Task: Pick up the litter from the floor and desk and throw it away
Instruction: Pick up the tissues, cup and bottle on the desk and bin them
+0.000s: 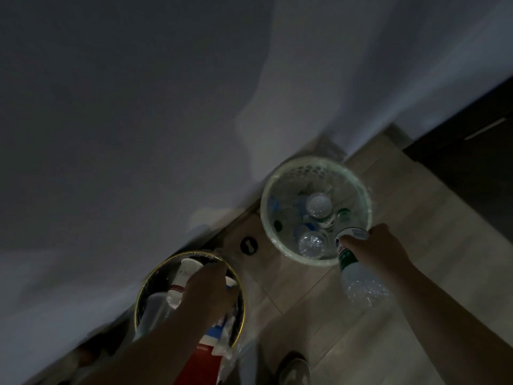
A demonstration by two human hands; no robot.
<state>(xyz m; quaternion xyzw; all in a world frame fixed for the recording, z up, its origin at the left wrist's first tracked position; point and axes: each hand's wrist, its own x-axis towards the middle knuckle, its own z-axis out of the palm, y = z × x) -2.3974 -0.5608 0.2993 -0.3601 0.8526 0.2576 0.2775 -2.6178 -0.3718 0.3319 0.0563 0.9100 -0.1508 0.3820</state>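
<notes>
Lighting poor; detail limited.

R hand [380, 248] is gripping a clear plastic bottle [358, 282] w/ green label, fingers wrapped round its upper part. The bottle's neck end is sitting over the near rim of the pale mesh bin [316, 159]; its body is trailing back outside the bin, above the floor [416, 218]. The bin is already holding several clear bottles, incl. one upright near centre [319, 204] and one nearer the rim [312, 244].

L hand [206, 290] is hovering over the dark gold-rimmed bin [138, 298], fingers curled down round a litter bundle [211, 345]: red/blue/white packaging and crumpled white material, running back under the wrist past the bin's near rim. A white cup w/ red band [180, 284] is poking out at the fingertips, inside the bin opening. Other contents too dark to ID.

Both bins are standing on the floor against the wall [138, 107], dark bin to the L, pale bin to the R, apart. A small round dark fitting [249, 245] is lying on the floor btwn them. A shoe [294, 368] is showing at bottom edge. Dark furniture [472, 162] is occupying the far R.
</notes>
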